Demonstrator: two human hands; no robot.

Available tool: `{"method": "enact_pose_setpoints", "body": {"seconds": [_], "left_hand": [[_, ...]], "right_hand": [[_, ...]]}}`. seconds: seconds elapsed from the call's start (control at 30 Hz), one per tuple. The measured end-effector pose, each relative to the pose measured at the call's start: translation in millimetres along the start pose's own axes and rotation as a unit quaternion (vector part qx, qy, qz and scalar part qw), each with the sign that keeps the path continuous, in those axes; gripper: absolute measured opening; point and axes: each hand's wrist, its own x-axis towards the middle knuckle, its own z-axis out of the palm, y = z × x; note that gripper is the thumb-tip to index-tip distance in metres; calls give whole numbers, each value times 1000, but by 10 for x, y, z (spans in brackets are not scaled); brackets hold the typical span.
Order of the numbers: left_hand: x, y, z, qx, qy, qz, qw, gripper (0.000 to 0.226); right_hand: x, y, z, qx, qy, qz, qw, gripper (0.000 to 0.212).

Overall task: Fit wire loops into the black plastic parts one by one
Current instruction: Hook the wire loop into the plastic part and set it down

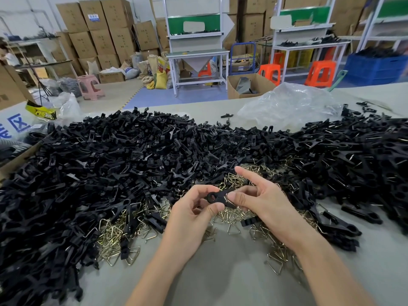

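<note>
A black plastic part (217, 197) with a round eye at its left end is held between both hands above the table. My left hand (194, 214) pinches its eye end between thumb and curled fingers. My right hand (260, 197) pinches the other end with thumb and middle fingers, the index finger sticking out straight. Under the hands lies a heap of brass-coloured triangular wire loops (234, 219). A big heap of loose black plastic parts (110, 164) covers the table's left and middle. Whether a loop sits in the held part I cannot tell.
Another heap of black parts with wire showing (357, 155) fills the right side. A crumpled clear plastic bag (287, 104) lies behind it. A cardboard box (17, 160) stands at the left edge. Bare grey table (220, 272) lies between my forearms. Stools, benches and cartons stand beyond.
</note>
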Motion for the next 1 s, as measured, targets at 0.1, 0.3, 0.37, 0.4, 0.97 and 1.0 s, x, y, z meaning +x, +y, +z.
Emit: {"method": "enact_pose_setpoints", "body": {"seconds": [0.1, 0.3, 0.37, 0.4, 0.97, 1.0], "left_hand": [[2, -11, -23, -19, -2, -1, 1000, 29], [1, -26, -29, -1, -14, 2, 1000, 29], [1, -25, -24, 8, -9, 0, 1000, 30], [1, -22, -24, 8, -6, -2, 1000, 31], [-96, 121, 212, -232, -83, -32, 969, 25], [-101, 126, 200, -221, -90, -27, 971, 24]], "right_hand": [[-3, -9, -24, -5, 1, 6, 1000, 74], [28, 49, -16, -11, -11, 15, 1000, 81], [40, 70, -17, -9, -14, 19, 1000, 86], [44, 73, -24, -7, -13, 21, 1000, 87], [-131, -40, 309, 289, -156, 74, 942, 40], [-129, -27, 304, 298, -156, 78, 938, 37]]}}
